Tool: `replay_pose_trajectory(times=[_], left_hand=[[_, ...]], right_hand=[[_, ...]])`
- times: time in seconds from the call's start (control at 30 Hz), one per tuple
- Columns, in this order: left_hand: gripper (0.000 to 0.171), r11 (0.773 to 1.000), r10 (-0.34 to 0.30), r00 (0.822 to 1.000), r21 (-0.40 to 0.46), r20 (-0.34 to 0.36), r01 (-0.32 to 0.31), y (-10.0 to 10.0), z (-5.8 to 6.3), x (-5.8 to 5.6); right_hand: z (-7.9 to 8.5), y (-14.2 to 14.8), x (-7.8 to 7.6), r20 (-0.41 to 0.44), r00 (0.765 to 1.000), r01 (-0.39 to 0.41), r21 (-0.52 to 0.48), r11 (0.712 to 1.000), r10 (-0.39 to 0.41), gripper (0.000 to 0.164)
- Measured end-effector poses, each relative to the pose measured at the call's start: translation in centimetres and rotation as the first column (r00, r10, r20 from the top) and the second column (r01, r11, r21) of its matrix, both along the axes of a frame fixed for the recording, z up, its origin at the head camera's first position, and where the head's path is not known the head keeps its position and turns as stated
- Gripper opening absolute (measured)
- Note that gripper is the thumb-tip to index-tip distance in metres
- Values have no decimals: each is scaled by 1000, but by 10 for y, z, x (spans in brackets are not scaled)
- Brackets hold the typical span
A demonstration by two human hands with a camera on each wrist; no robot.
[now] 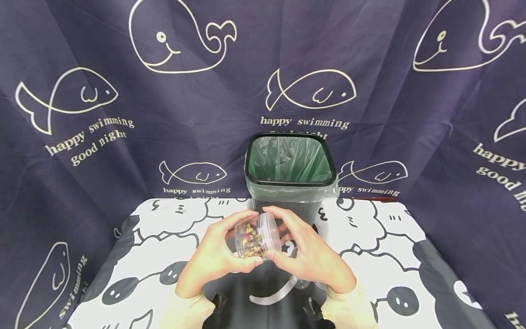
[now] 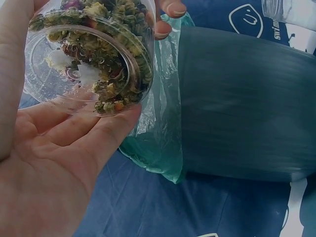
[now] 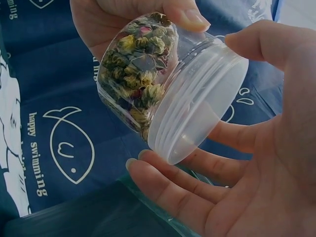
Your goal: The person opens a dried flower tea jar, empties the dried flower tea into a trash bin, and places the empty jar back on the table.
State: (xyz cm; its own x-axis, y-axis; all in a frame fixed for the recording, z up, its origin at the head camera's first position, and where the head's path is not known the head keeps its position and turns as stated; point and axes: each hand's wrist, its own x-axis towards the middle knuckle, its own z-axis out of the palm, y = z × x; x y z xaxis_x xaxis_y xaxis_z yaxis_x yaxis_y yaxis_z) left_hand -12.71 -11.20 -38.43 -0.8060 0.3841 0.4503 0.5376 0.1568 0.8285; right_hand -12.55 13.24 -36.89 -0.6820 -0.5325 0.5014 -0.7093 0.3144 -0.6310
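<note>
Tilted on its side between both hands is a clear plastic jar [image 1: 248, 240] of dried flower buds, mostly yellow-green with a few pink ones. Its translucent whitish screw lid [image 3: 202, 103] is on the jar and faces right. My left hand [image 1: 218, 253] grips the jar's body, thumb on one side and fingers on the other; the left wrist view shows the clear base [image 2: 79, 69]. Around the lid curves my right hand [image 1: 314, 256], thumb and fingertips at its rim. Its palm stays apart from the lid in the right wrist view.
Behind the hands stands a dark bin [image 1: 283, 196] lined with a green bag [image 1: 287, 157]. A clear container [image 1: 302, 283] is partly hidden below my right hand. Patterned cloth [image 1: 164, 251] covers the table; a dark blue curtain [image 1: 205, 114] hangs behind.
</note>
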Motion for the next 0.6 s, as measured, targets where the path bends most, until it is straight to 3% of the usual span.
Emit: replay_pose_trajectory(times=[0.6], left_hand=[[85,1000,4,1000,-20,-16,-4,-1,-1,-1]], right_hand=[[3,1,-1,-50,996,-73,-23,997,72,81]])
